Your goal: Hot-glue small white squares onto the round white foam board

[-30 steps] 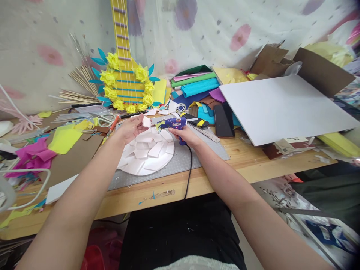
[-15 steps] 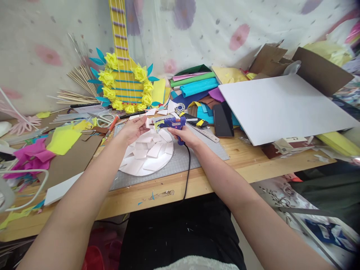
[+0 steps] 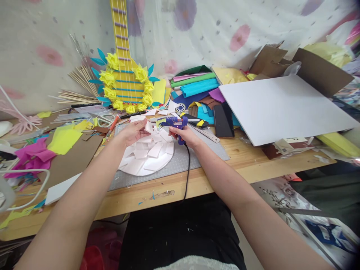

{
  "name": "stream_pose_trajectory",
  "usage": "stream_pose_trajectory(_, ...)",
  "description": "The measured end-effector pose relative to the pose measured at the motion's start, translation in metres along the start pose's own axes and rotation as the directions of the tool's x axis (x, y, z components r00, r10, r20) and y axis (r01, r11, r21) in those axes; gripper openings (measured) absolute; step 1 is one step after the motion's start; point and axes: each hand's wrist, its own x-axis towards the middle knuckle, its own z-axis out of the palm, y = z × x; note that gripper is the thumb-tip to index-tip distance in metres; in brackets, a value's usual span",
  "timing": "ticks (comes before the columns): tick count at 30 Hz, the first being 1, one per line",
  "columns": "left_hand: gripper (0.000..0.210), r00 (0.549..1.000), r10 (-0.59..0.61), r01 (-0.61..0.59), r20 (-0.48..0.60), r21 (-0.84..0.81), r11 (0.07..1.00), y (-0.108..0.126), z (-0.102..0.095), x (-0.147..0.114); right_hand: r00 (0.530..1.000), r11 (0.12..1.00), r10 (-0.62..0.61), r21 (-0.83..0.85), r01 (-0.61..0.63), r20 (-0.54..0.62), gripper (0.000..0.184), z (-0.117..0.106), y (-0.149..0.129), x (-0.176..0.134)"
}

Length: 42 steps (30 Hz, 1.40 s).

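Observation:
My right hand [image 3: 184,135] is wrapped round the grip of a blue glue gun [image 3: 176,122] with a white glue stick at its back and a black cord hanging down. Its nozzle points left. Between the fingers of my left hand [image 3: 136,132] is a small white foam board piece [image 3: 149,127], just left of the nozzle. Below both hands lies a round white board [image 3: 157,163], partly covered with overlapping white pieces [image 3: 154,149]. It rests on a grey cutting mat [image 3: 182,165].
A yellow paper-flower guitar [image 3: 126,88] stands at the back. Scissors [image 3: 105,120] and pink paper [image 3: 30,159] lie left. Right are a utility knife [image 3: 197,120], a steel ruler [image 3: 206,134], a phone [image 3: 223,120] and a large white board [image 3: 287,107] overhanging the table [image 3: 253,165].
My left hand has lowered slightly with the foam board piece, which is now tilted below the nozzle's level. The glue gun has shifted a little right.

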Motion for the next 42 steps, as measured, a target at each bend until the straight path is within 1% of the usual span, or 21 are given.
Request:
stream_pose_trajectory(8, 0.016, 1.0, -0.007, 0.007, 0.03, 0.022, 1.0, 0.0, 0.005, 0.0, 1.0, 1.0, 0.012, -0.007, -0.012, -0.014, 0.046, 0.0, 0.003, 0.001)
stream_pose_trajectory(13, 0.02, 1.0, 0.014, -0.014, -0.001, 0.012, 1.0, 0.003, 0.004, 0.001, 1.0, 0.999, 0.013, -0.035, -0.013, 0.009, 0.044, -0.001, 0.003, 0.002)
stream_pose_trajectory(19, 0.024, 0.999, 0.039, -0.04, -0.028, -0.047, 0.998, 0.008, 0.001, 0.0, 0.998, 0.996, 0.048, -0.078, -0.046, 0.028, 0.043, -0.002, 0.005, 0.001)
stream_pose_trajectory(22, 0.027, 0.998, 0.049, -0.051, -0.035, -0.073, 0.996, 0.012, 0.0, -0.003, 0.998, 0.996, 0.055, -0.072, -0.054, 0.022, 0.043, -0.003, 0.006, 0.001)
stream_pose_trajectory(25, 0.024, 0.994, 0.091, -0.096, -0.064, -0.081, 0.992, 0.018, -0.003, -0.008, 0.998, 0.998, 0.059, -0.027, -0.059, -0.008, 0.044, -0.004, 0.008, 0.003)
stream_pose_trajectory(27, 0.017, 0.985, 0.139, -0.143, -0.103, -0.04, 0.989, 0.022, -0.007, -0.012, 0.997, 0.998, 0.058, 0.019, -0.057, -0.045, 0.045, -0.005, 0.009, 0.004)
stream_pose_trajectory(29, 0.013, 0.968, 0.204, -0.198, -0.143, 0.056, 0.979, 0.026, -0.011, -0.018, 0.994, 0.996, 0.062, 0.071, -0.055, -0.091, 0.047, -0.006, 0.009, 0.005)
stream_pose_trajectory(30, 0.018, 0.958, 0.241, -0.225, -0.152, 0.114, 0.968, 0.027, -0.012, -0.021, 0.991, 0.994, 0.067, 0.095, -0.057, -0.111, 0.048, -0.006, 0.008, 0.006)
stream_pose_trajectory(32, 0.035, 0.94, 0.312, -0.271, -0.138, 0.253, 0.929, 0.028, -0.014, -0.03, 0.986, 0.989, 0.08, 0.138, -0.06, -0.145, 0.05, -0.007, 0.007, 0.007)
stream_pose_trajectory(33, 0.043, 0.931, 0.346, -0.29, -0.114, 0.342, 0.894, 0.028, -0.015, -0.035, 0.984, 0.986, 0.086, 0.153, -0.062, -0.157, 0.051, -0.007, 0.007, 0.007)
stream_pose_trajectory(34, 0.051, 0.922, 0.378, -0.306, -0.079, 0.449, 0.84, 0.028, -0.015, -0.04, 0.982, 0.985, 0.091, 0.162, -0.063, -0.166, 0.052, -0.007, 0.007, 0.007)
stream_pose_trajectory(35, 0.058, 0.916, 0.401, -0.315, -0.03, 0.567, 0.761, 0.027, -0.015, -0.046, 0.981, 0.984, 0.093, 0.166, -0.065, -0.172, 0.052, -0.008, 0.007, 0.007)
stream_pose_trajectory(36, 0.064, 0.912, 0.409, -0.317, 0.032, 0.686, 0.654, 0.025, -0.014, -0.052, 0.98, 0.984, 0.095, 0.167, -0.066, -0.175, 0.052, -0.008, 0.007, 0.007)
stream_pose_trajectory(38, 0.069, 0.914, 0.362, -0.324, 0.182, 0.865, 0.383, 0.021, -0.013, -0.06, 0.98, 0.984, 0.098, 0.164, -0.07, -0.172, 0.052, -0.007, 0.008, 0.007)
stream_pose_trajectory(40, 0.068, 0.916, 0.253, -0.346, 0.311, 0.932, 0.111, 0.015, -0.013, -0.066, 0.98, 0.983, 0.101, 0.166, -0.072, -0.169, 0.051, -0.007, 0.009, 0.007)
stream_pose_trajectory(41, 0.066, 0.912, 0.202, -0.363, 0.356, 0.932, -0.004, 0.013, -0.013, -0.067, 0.98, 0.983, 0.103, 0.169, -0.075, -0.169, 0.051, -0.006, 0.009, 0.007)
stream_pose_trajectory(42, 0.065, 0.906, 0.166, -0.377, 0.389, 0.921, -0.1, 0.01, -0.014, -0.067, 0.98, 0.982, 0.106, 0.173, -0.077, -0.17, 0.051, -0.006, 0.01, 0.007)
